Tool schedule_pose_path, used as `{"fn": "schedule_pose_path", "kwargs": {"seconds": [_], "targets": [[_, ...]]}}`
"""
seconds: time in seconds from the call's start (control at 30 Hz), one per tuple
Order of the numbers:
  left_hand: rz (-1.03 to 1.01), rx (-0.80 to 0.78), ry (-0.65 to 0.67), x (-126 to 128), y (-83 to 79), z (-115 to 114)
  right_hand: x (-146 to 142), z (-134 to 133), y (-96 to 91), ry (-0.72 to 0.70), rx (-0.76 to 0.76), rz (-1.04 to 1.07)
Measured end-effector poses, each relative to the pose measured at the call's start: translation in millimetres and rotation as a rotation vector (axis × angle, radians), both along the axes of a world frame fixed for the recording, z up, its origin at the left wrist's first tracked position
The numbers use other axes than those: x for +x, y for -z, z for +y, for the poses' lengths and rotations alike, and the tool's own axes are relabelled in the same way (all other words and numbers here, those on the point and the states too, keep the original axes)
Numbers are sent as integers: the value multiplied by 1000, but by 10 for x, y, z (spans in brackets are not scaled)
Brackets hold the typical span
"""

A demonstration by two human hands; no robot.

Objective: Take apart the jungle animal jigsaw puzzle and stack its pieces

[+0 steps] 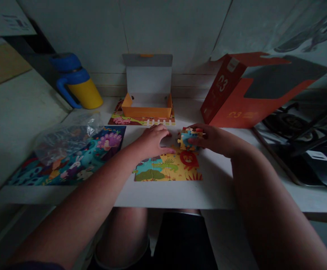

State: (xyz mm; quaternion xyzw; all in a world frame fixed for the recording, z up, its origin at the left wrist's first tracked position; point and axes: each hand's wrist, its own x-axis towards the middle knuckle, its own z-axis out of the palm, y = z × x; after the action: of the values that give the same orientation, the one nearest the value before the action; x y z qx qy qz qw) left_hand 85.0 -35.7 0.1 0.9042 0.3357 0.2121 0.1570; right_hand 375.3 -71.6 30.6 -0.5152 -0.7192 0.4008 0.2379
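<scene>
A partly joined jigsaw (169,168) with a lion, a crocodile and a hippo lies on the white table (216,187) in front of me. My left hand (153,140) rests on the puzzle's upper left part, fingers bent and pressed down beside each other. My right hand (208,138) is closed around a small cluster of loose puzzle pieces (190,137), held just above the lion at the puzzle's upper right corner.
A finished peacock puzzle (95,153) lies to the left under a clear plastic bag (64,137). An open orange box (148,103) sits on another puzzle (124,120) at the back. A large red carton (244,93) leans at right, by a gas stove (301,150). A blue-yellow jug (79,84) stands back left.
</scene>
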Motion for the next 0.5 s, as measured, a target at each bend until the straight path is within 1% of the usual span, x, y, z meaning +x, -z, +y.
{"fn": "schedule_pose_path", "kwargs": {"seconds": [0.17,0.27,0.37,0.5], "targets": [[2,-22,3,3,-21,-8,-74,-32,-3,77,58,-66],[-6,-41,-3,10,-29,-8,-101,-34,-15,75,61,-84],[-16,-45,-4,12,-18,0,-95,-21,-1,60,42,-35],[-19,-45,-5,9,-9,6,-101,-5,37,48,80,3]]}}
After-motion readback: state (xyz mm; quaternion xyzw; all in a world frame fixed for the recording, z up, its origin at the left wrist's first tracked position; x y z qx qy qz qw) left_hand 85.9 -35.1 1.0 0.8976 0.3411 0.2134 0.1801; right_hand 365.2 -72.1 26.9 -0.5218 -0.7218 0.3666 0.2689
